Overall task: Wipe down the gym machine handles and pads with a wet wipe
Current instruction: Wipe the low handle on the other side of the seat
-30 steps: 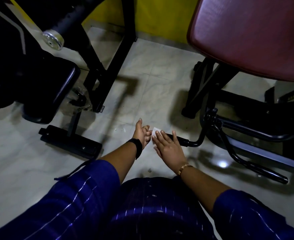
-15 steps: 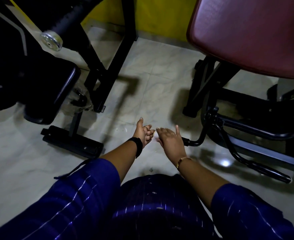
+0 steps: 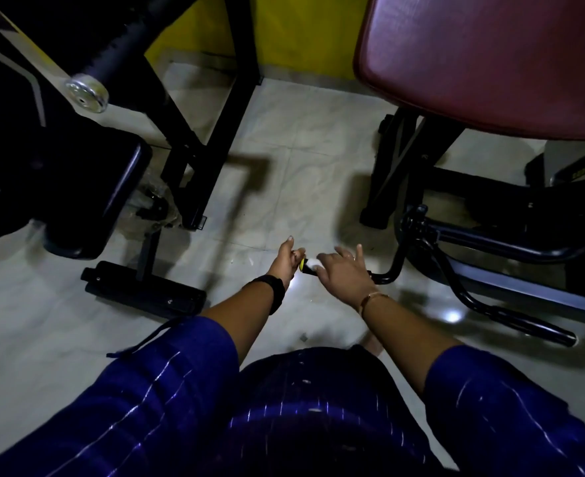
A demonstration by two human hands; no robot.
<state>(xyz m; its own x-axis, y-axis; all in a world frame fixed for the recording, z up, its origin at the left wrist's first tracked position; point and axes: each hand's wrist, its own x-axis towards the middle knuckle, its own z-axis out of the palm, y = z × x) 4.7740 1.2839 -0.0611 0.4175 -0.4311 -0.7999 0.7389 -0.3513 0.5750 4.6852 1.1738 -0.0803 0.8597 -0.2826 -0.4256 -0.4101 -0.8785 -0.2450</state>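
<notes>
Two hands low at the floor-level handle [image 3: 385, 275] of the machine on the right, so the step looks like handle wipe-down, at the free-end section.

- Wet wipe [image 3: 313, 264]: small white patch on the bar just inboard of the yellow end cap [image 3: 302, 265], under the fingertips of the right hand [image 3: 346, 275].
- Right hand: lies over the top of the bar, fingers spread and fairly straight, thumb lifted. It presses the wipe on the bar rather than wrapping it. Underside is hidden, so can't confirm any curl below.
- Left hand [image 3: 285, 261]: right at the end cap, thumb up, fingers curled in. Can't tell if it pinches the cap or wipe edge or just hovers against it; too dark and small.

Progress est: early to mid. Red pad [image 3: 490, 56] above and the second lower bar [image 3: 511, 318] have no hand near them; the dark pad [image 3: 87, 187] on the left machine likewise.

Next move prob needs:
- the wipe wrapped round the bar, not just on top, for full circumference
- a stroke along the bar toward the bend
- the left hand steadying the end if the bar pivots

Risk: the wipe is small and could slip off the end onto the tile floor [image 3: 284, 149].
</notes>
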